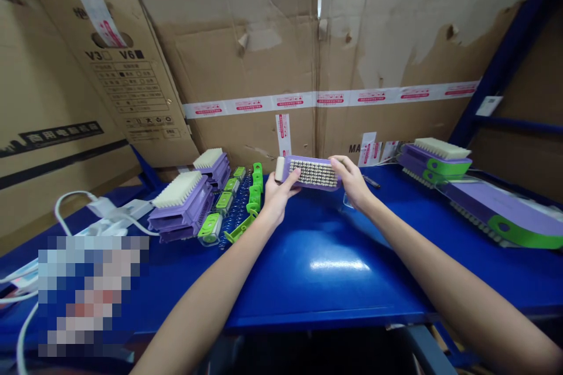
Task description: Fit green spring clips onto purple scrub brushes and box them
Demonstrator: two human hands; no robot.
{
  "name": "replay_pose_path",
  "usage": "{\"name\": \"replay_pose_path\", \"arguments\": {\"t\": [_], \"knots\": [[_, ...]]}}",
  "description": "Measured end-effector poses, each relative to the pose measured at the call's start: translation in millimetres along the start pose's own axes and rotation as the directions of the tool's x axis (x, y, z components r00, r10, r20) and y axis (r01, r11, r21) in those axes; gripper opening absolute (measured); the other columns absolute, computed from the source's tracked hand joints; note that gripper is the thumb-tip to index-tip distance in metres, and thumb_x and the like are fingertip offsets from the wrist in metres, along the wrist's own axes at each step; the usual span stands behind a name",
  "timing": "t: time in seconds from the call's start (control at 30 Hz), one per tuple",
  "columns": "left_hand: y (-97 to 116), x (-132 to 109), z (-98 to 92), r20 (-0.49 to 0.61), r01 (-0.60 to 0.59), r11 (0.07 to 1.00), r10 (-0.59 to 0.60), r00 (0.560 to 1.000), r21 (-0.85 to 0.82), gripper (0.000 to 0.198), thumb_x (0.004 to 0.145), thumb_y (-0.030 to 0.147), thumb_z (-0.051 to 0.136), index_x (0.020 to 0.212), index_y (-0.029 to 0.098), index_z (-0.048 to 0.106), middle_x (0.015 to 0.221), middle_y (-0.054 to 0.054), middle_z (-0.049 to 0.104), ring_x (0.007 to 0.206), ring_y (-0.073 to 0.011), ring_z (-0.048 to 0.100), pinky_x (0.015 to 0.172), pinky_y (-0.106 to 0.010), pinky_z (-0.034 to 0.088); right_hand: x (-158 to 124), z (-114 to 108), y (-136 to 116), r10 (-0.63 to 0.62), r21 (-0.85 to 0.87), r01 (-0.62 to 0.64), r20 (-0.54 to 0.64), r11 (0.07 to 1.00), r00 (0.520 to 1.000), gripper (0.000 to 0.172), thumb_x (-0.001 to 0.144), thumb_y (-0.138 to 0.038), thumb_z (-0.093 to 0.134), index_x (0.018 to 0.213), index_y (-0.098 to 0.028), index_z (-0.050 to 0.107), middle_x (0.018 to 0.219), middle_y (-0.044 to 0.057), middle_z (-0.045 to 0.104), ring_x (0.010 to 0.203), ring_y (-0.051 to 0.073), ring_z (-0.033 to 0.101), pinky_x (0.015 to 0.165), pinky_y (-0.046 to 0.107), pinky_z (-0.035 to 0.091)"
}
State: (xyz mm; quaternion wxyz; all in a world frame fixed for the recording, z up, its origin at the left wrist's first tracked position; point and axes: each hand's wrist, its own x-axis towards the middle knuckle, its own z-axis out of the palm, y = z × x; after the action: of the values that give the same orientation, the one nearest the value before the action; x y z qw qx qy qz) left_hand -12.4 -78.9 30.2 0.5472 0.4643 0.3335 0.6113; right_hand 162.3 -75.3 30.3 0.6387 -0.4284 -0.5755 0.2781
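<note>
A purple brush [314, 172] is held up above the blue table, its rows of pale bristles facing me and a cream block at its left end. My left hand [278, 194] is closed around the left end, with the thumb lying over the bristles. At the right end, my right hand [350, 179] grips the edge between thumb and fingers. Left of my left hand are bright green plastic pieces [255, 193], a row of metal springs [240, 211] and green-topped clear parts [211, 225]. Under my right hand, a clear piece [348, 200] is partly hidden.
Stacked purple brush bodies [180, 211] with cream bristles stand at left. Purple brushes with green ends [505, 208] lie at right. A white power strip [109, 220] with cables sits far left. Cardboard [250, 58] walls the back of the blue table [308, 293].
</note>
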Motion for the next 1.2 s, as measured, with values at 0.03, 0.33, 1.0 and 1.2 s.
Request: {"name": "replay_pose_path", "arguments": {"t": [0.03,0.33,1.0,1.2], "knots": [[0,2,-1.2,-0.034,-0.048,0.999,0.049,0.998,0.012,0.054,0.062,0.041,0.080,0.101,0.017,0.051,0.106,-0.009,0.063,0.090,-0.0191,0.064,0.081,-0.038,0.053,2,-4,1,-0.019,-0.089,0.019,-0.002,0.996,1.000,0.042,0.082,-0.058,0.048,0.098,-0.020,0.057,0.097,0.004,0.063,0.092,0.019,0.058,0.083,0.032,0.046],[-15,12,-18.2,0.077,-0.432,0.686,0.484,0.872,0.586,0.067,0.058,0.035,0.082,0.111,0.021,0.045,0.106,-0.004,0.060,0.096,-0.0205,0.060,0.086,-0.035,0.048,6,-42,5,0.252,-0.959,-0.183,-0.126,0.216,0.959,0.053,0.080,-0.055,0.050,0.112,-0.014,0.060,0.107,0.021,0.061,0.100,0.035,0.060,0.077,0.044,0.047],[-17,5,-26.9,0.472,-0.479,-0.032,0.239,0.848,0.877,0.057,0.080,0.017,0.059,0.131,0.028,0.035,0.134,-0.013,0.036,0.107,-0.0312,0.058,0.079,-0.045,0.055,13,-33,4,0.098,-0.760,-0.061,0.003,0.647,0.995,0.032,0.077,-0.032,0.053,0.098,-0.017,0.072,0.091,0.011,0.071,0.089,0.026,0.064,0.080,0.035,0.047],[-23,8,-30.7,0.483,-0.494,0.021,0.179,0.857,0.869,0.059,0.077,0.011,0.059,0.130,0.025,0.039,0.134,-0.014,0.037,0.106,-0.0309,0.059,0.088,-0.045,0.051,12,-28,6,0.094,-0.489,-0.065,0.034,0.870,0.995,0.029,0.071,-0.033,0.059,0.092,-0.018,0.073,0.072,0.003,0.066,0.067,0.017,0.061,0.067,0.029,0.049]]}}
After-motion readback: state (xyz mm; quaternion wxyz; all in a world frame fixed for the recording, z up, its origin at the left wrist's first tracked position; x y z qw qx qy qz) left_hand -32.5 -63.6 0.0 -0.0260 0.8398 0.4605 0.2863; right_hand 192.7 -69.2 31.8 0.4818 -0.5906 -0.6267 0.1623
